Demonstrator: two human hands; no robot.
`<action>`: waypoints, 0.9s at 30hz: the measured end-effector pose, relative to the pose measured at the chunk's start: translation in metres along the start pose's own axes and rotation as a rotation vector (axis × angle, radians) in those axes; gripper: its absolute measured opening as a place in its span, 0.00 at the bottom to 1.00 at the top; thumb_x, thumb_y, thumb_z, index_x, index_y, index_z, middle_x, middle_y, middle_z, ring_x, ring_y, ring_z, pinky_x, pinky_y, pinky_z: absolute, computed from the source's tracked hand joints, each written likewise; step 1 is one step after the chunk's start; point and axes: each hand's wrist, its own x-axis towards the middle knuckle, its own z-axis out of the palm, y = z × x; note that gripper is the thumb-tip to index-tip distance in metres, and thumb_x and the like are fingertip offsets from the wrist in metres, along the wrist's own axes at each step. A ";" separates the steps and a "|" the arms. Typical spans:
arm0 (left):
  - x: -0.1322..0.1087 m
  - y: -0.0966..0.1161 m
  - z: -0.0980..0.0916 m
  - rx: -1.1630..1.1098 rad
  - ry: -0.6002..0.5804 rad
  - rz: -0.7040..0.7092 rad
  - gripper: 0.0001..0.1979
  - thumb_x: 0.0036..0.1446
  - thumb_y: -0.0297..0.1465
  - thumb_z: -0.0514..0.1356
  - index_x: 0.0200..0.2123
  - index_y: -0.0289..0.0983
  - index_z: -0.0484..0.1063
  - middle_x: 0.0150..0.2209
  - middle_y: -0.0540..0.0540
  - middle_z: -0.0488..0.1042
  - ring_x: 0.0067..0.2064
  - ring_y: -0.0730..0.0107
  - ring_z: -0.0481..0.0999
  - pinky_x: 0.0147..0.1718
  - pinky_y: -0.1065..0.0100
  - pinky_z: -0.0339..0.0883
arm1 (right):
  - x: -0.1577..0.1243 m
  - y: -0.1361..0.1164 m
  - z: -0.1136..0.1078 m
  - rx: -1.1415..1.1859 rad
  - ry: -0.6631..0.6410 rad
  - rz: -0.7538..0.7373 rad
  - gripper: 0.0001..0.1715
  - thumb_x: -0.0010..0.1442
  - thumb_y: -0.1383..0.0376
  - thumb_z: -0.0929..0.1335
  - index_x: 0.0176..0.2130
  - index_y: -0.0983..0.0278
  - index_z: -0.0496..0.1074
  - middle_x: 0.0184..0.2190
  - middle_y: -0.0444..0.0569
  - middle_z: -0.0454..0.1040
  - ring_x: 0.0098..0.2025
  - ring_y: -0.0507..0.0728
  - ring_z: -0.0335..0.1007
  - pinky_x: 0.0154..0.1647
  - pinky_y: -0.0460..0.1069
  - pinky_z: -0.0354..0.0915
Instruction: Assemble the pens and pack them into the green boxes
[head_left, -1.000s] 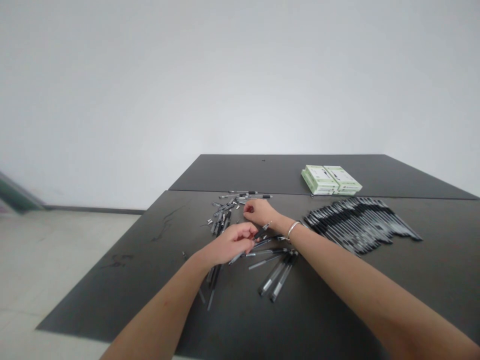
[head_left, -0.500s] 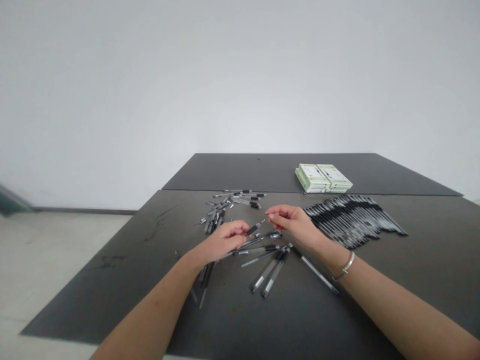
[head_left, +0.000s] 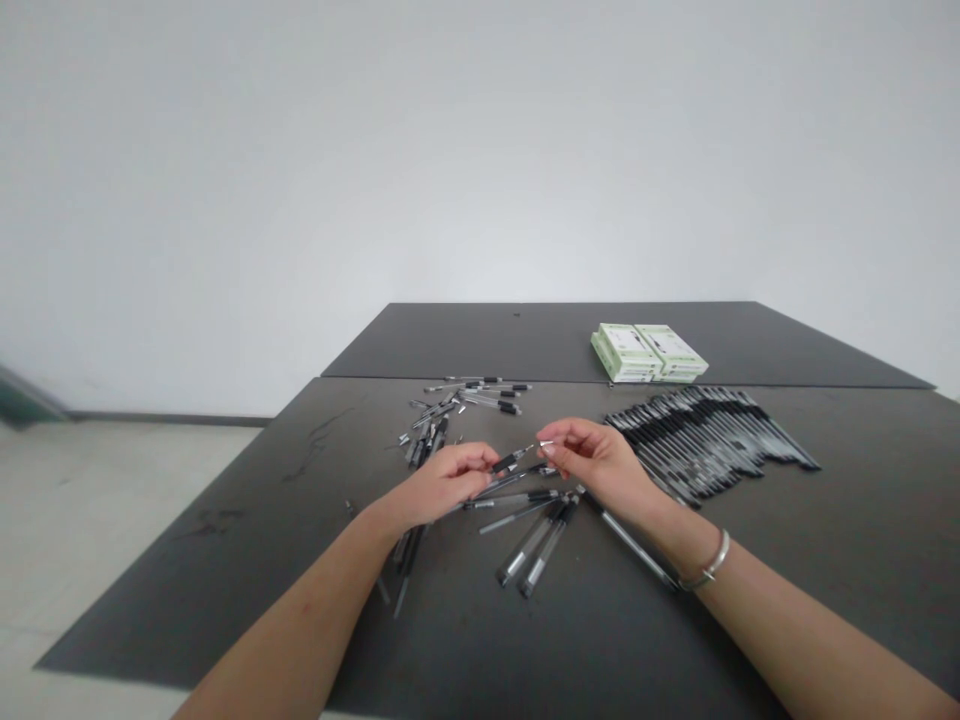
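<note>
My left hand [head_left: 442, 483] is closed around a black pen [head_left: 508, 461] whose front end points right and a little up. My right hand [head_left: 600, 462] pinches a small silvery pen tip [head_left: 545, 443] right at that front end. Both hands hover over loose pens and pen parts [head_left: 536, 545] scattered on the dark table [head_left: 225, 560]. A bracelet sits on my right wrist.
A neat row of assembled black pens [head_left: 712, 440] lies to the right. Two pale green boxes [head_left: 649, 352] rest on the far table. More small pen parts [head_left: 450, 410] lie scattered behind my hands. The floor shows beyond the table's left edge.
My right hand came back from the far pile of parts with a small tip and brought it to the pen in my left hand. The left hand barely moved.
</note>
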 end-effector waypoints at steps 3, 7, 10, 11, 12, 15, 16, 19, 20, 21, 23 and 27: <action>0.000 0.002 0.000 0.019 -0.004 -0.006 0.07 0.56 0.28 0.54 0.37 0.35 0.71 0.26 0.54 0.64 0.27 0.77 0.61 0.26 0.74 0.53 | -0.001 -0.001 0.000 -0.001 -0.011 -0.010 0.18 0.48 0.56 0.74 0.36 0.65 0.74 0.22 0.42 0.72 0.22 0.49 0.62 0.24 0.46 0.58; -0.001 0.005 0.000 0.050 -0.005 -0.002 0.07 0.56 0.28 0.54 0.37 0.35 0.71 0.25 0.55 0.63 0.26 0.77 0.60 0.25 0.74 0.52 | -0.002 -0.001 0.001 -0.011 -0.035 -0.023 0.17 0.49 0.56 0.74 0.35 0.65 0.75 0.22 0.42 0.72 0.22 0.49 0.62 0.24 0.46 0.58; -0.001 0.005 0.000 0.055 -0.008 0.008 0.07 0.56 0.27 0.54 0.36 0.35 0.71 0.25 0.55 0.64 0.26 0.77 0.61 0.25 0.74 0.53 | -0.002 0.000 0.001 -0.009 -0.049 -0.020 0.16 0.50 0.57 0.74 0.35 0.65 0.75 0.23 0.43 0.73 0.23 0.49 0.63 0.24 0.46 0.59; -0.001 0.006 0.000 0.053 -0.014 0.009 0.08 0.56 0.27 0.54 0.36 0.35 0.71 0.25 0.55 0.64 0.26 0.77 0.61 0.26 0.74 0.53 | -0.003 0.001 0.001 -0.007 -0.052 -0.021 0.16 0.50 0.57 0.74 0.35 0.65 0.75 0.24 0.43 0.73 0.23 0.49 0.63 0.25 0.46 0.59; -0.001 0.006 0.000 0.049 -0.020 0.011 0.08 0.56 0.27 0.54 0.36 0.35 0.71 0.25 0.55 0.64 0.26 0.77 0.61 0.26 0.74 0.53 | -0.003 0.001 0.001 -0.006 -0.055 -0.023 0.15 0.50 0.58 0.74 0.35 0.65 0.75 0.25 0.44 0.74 0.23 0.49 0.63 0.25 0.46 0.60; -0.001 0.006 0.000 0.053 -0.032 0.013 0.08 0.56 0.27 0.54 0.37 0.35 0.72 0.26 0.54 0.65 0.27 0.77 0.61 0.27 0.74 0.54 | -0.004 0.004 0.001 -0.023 -0.058 -0.043 0.14 0.51 0.59 0.74 0.36 0.66 0.76 0.26 0.45 0.75 0.25 0.49 0.65 0.26 0.46 0.61; 0.000 0.006 0.000 0.058 -0.034 0.012 0.08 0.56 0.27 0.54 0.38 0.34 0.72 0.26 0.54 0.65 0.27 0.76 0.62 0.27 0.74 0.54 | -0.004 0.005 0.001 -0.034 -0.062 -0.049 0.14 0.51 0.60 0.74 0.36 0.66 0.76 0.26 0.45 0.75 0.26 0.49 0.65 0.27 0.46 0.61; 0.000 0.005 0.001 0.070 -0.032 0.006 0.09 0.57 0.29 0.54 0.39 0.34 0.73 0.26 0.53 0.66 0.28 0.76 0.63 0.28 0.73 0.55 | -0.004 0.008 0.001 -0.067 -0.075 -0.063 0.14 0.52 0.60 0.73 0.36 0.67 0.77 0.27 0.46 0.75 0.26 0.50 0.66 0.27 0.46 0.61; 0.001 0.005 0.001 0.072 -0.032 0.007 0.10 0.57 0.29 0.55 0.39 0.33 0.73 0.26 0.53 0.67 0.28 0.75 0.63 0.28 0.73 0.55 | -0.004 0.009 0.001 -0.077 -0.079 -0.069 0.14 0.52 0.60 0.73 0.36 0.67 0.77 0.27 0.46 0.75 0.26 0.50 0.65 0.27 0.46 0.61; 0.001 0.004 0.001 0.073 -0.033 0.009 0.10 0.57 0.30 0.55 0.39 0.33 0.73 0.27 0.52 0.67 0.28 0.75 0.63 0.28 0.73 0.56 | -0.004 0.009 0.002 -0.086 -0.083 -0.074 0.14 0.52 0.60 0.73 0.36 0.67 0.77 0.27 0.46 0.75 0.26 0.50 0.65 0.27 0.46 0.61; 0.001 0.003 0.001 0.075 -0.038 0.017 0.11 0.58 0.30 0.55 0.40 0.34 0.74 0.27 0.52 0.68 0.28 0.74 0.64 0.29 0.73 0.57 | -0.004 0.010 0.002 -0.104 -0.088 -0.081 0.14 0.52 0.59 0.73 0.37 0.67 0.77 0.27 0.46 0.75 0.26 0.50 0.66 0.27 0.46 0.61; 0.001 0.001 0.000 0.088 -0.040 0.028 0.11 0.59 0.30 0.54 0.41 0.34 0.74 0.29 0.50 0.71 0.30 0.73 0.66 0.31 0.72 0.59 | -0.004 0.010 0.002 -0.143 -0.086 -0.081 0.14 0.53 0.59 0.72 0.37 0.67 0.77 0.28 0.47 0.76 0.27 0.51 0.67 0.28 0.46 0.63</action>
